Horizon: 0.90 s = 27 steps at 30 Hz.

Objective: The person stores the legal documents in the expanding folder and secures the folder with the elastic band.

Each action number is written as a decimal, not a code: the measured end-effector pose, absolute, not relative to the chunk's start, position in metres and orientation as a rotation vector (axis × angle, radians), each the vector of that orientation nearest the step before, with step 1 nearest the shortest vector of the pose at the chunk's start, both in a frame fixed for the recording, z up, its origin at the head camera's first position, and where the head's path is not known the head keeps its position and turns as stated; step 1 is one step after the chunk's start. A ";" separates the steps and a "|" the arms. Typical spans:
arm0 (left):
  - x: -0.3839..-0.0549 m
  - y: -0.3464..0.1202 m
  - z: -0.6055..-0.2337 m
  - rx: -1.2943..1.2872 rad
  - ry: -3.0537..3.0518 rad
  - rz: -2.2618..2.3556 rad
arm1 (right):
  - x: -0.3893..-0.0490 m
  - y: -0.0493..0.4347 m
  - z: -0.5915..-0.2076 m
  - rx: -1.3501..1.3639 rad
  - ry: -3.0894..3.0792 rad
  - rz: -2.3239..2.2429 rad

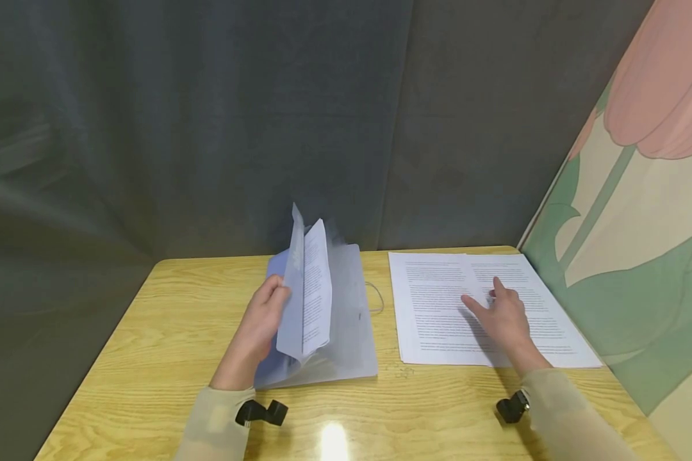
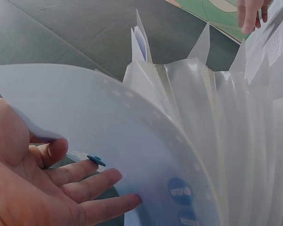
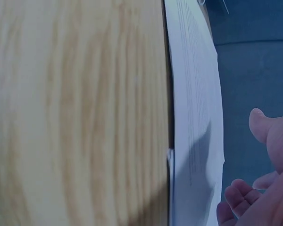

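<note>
A translucent blue expanding file folder [image 1: 352, 307] stands spread at the table's middle, with a printed sheet [image 1: 316, 288] inside its pockets. My left hand [image 1: 268, 310] grips the folder's raised left part by its edge. The left wrist view shows the light-blue cover [image 2: 108, 103] with a round printed label and a small blue button near my fingertips [image 2: 114, 176]. To the right, two stacks of printed paper [image 1: 432, 307] lie side by side, slightly overlapping. My right hand [image 1: 504, 317] hovers over them, thumb and forefinger spread, holding nothing.
The wooden table [image 1: 167, 333] carries everything. A thin elastic cord loop [image 1: 377, 298] sticks out at the folder's right edge. A dark curtain [image 1: 277, 115] hangs behind the table, and a wall with a tulip mural [image 1: 634, 224] rises along the right side.
</note>
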State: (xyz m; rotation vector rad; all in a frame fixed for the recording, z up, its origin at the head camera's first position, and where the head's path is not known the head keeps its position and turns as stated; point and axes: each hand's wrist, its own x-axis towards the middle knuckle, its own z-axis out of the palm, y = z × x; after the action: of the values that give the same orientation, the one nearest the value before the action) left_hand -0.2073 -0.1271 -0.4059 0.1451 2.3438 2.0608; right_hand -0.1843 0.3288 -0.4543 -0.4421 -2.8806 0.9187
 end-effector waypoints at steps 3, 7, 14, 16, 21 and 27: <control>-0.208 -0.127 -0.406 0.132 2.344 2.048 | -0.184 0.334 -0.457 -0.472 -2.891 0.908; -0.208 -0.128 -0.407 0.114 2.341 2.036 | -0.184 0.338 -0.459 -0.522 -2.900 0.897; -0.208 -0.129 -0.407 0.125 2.313 2.063 | -0.183 0.343 -0.462 -0.514 -2.914 0.844; -0.208 -0.129 -0.407 0.134 2.303 2.074 | -0.183 0.343 -0.462 -0.520 -2.919 0.843; -0.207 -0.130 -0.406 0.142 2.287 2.091 | -0.183 0.343 -0.463 -0.529 -2.939 0.836; -0.209 -0.131 -0.406 0.130 2.282 2.086 | -0.183 0.344 -0.466 -0.501 -2.985 0.776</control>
State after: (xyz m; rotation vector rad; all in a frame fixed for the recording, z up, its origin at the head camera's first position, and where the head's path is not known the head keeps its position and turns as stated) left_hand -0.2088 -0.1312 -0.4062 0.1299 2.2815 2.0861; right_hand -0.1832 0.3441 -0.4657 -0.5006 -2.9850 0.7755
